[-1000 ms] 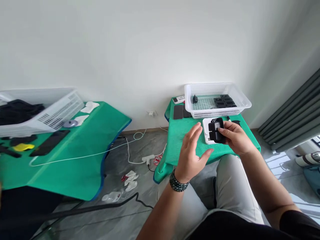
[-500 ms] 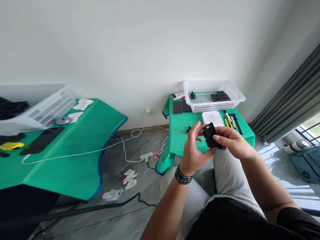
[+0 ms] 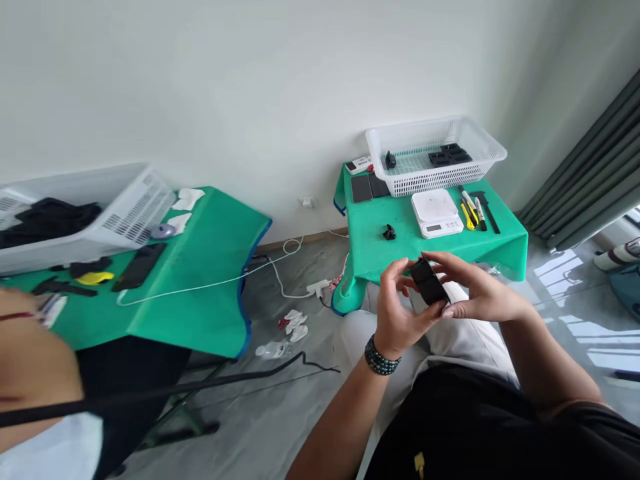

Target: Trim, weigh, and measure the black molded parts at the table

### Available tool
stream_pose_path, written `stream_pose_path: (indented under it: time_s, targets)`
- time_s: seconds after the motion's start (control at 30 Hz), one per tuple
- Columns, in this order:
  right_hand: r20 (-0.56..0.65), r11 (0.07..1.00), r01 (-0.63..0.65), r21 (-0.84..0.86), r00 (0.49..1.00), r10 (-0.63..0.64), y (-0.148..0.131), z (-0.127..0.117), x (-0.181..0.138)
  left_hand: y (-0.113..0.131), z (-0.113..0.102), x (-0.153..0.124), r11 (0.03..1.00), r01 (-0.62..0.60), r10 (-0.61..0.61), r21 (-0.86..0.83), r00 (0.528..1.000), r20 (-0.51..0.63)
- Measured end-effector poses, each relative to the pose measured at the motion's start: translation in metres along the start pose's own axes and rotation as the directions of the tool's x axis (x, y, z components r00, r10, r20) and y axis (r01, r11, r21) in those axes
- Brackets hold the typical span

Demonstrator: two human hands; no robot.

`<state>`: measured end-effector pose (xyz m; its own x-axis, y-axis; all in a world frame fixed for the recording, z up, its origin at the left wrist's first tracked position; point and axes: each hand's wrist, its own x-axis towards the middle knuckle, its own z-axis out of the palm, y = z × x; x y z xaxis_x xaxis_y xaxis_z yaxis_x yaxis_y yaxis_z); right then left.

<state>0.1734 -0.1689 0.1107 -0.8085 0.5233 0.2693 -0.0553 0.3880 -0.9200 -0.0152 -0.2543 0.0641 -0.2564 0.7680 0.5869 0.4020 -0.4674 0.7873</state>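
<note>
Between my two hands, above my lap, is a black rectangular plastic part (image 3: 429, 283), held tilted; its exact kind I cannot make out. My left hand (image 3: 400, 303), with a beaded bracelet at the wrist, grips its left side between thumb and fingers. On the opposite side, my right hand (image 3: 473, 290) has its fingers at the upper edge and its thumb at the lower corner. Beyond my hands, a small black piece (image 3: 389, 232) lies on the green-covered table (image 3: 370, 220). Close by stands a white digital scale (image 3: 437, 213).
A white basket (image 3: 435, 185) at the back holds several black parts. Yellow cutter (image 3: 469, 217), markers and black caliper (image 3: 487, 212) lie right of the scale. At left, another green table (image 3: 200, 267) bears a basket and cable. Another person's arm (image 3: 35, 353) shows at the left edge.
The black part has turned in my hands, from an opened-looking two-section pose to one tilted rectangle. My view has shifted, uncovering the scale and small black piece. Another person's arm has entered at left.
</note>
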Motion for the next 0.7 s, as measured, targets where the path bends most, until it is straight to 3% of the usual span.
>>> stream_pose_path:
  time_s: [0.1,0.27,0.5,0.7]
  targets:
    - [-0.003,0.999,0.032,0.044,0.999,-0.032,0.013,0.017,0.011,-0.005,-0.005,-0.013,0.997,0.055,-0.054,0.057,0.998,-0.020]
    - [-0.018,0.997,0.047,-0.067,0.999,-0.048,0.026,0.032,0.024,-0.017,-0.013,-0.027,0.989,0.148,-0.148,-0.021,0.989,0.005]
    - [0.126,0.998,-0.051,-0.039,0.990,0.055,0.039,0.029,0.028,-0.031,-0.011,-0.040,0.957,0.269,-0.274,-0.109,0.961,-0.035]
    - [0.211,0.998,-0.050,0.028,0.977,0.042,0.048,0.017,0.024,-0.036,-0.004,-0.039,0.971,0.232,-0.234,-0.059,0.971,-0.044]
